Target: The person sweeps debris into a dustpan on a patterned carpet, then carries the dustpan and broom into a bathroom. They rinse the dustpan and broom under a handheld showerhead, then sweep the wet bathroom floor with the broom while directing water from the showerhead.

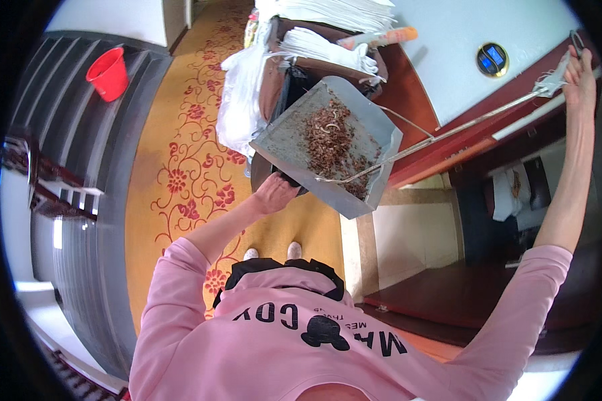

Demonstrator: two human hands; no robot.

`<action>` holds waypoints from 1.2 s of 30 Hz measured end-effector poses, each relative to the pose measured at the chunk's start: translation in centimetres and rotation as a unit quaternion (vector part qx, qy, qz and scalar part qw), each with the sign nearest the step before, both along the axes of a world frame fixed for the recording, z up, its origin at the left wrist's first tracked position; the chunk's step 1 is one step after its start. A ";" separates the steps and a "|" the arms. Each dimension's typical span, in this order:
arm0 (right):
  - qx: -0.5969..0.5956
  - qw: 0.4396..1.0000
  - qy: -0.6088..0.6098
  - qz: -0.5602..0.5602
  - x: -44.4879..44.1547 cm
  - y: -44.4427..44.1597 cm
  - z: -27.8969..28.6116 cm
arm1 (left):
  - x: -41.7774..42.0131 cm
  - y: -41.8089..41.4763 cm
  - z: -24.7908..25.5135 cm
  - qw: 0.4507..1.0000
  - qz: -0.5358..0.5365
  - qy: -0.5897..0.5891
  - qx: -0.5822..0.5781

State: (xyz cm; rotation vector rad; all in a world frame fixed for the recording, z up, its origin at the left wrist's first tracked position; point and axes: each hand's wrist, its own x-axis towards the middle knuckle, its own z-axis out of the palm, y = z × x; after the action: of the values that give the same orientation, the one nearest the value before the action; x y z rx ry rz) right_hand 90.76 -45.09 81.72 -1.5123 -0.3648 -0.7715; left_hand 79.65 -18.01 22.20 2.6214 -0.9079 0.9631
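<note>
High on the right, my right hand [580,77] grips the end of the long thin handle [506,110] of a metal dustpan [288,133]. A torn strip of white plastic is wrapped around the handle just below my fingers. The pan is tilted in front of me, with a heap of loose brown debris [328,133] lying in it. My left hand [277,193] is closed on a black bag edge [290,181] beside the pan's near left edge. Most of that bag is hidden behind the pan; more black plastic [293,82] shows beyond it.
A housekeeping cart [268,92] carries folded white towels [326,50] and a white plastic bag [241,100]. A red bucket [108,75] stands on dark stairs [80,125] at left. Patterned carpet [180,150] runs underfoot. At right is an open doorway with a tiled floor [411,235].
</note>
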 end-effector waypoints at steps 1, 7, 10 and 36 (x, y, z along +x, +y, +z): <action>-0.014 0.999 0.017 0.046 1.0 -1.0 0.0 | -0.2 -0.5 1.6 1.000 0.015 0.021 0.016; -0.027 0.987 0.076 0.139 5.8 -0.7 -2.4 | -1.1 -1.4 4.5 0.963 0.072 0.224 0.131; -0.053 0.983 0.086 0.152 6.9 0.7 -2.8 | -1.1 -2.4 4.2 0.980 0.070 0.142 0.124; -0.513 0.822 0.063 0.241 4.1 33.3 -10.7 | -2.5 -8.3 11.4 0.982 -0.041 0.177 -0.049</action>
State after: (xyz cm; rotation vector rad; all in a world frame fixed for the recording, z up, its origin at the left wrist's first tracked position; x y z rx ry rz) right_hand 94.86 -11.83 71.01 -2.3039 -1.1386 0.0043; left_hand 77.12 -26.34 33.56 2.5343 -0.8439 0.4834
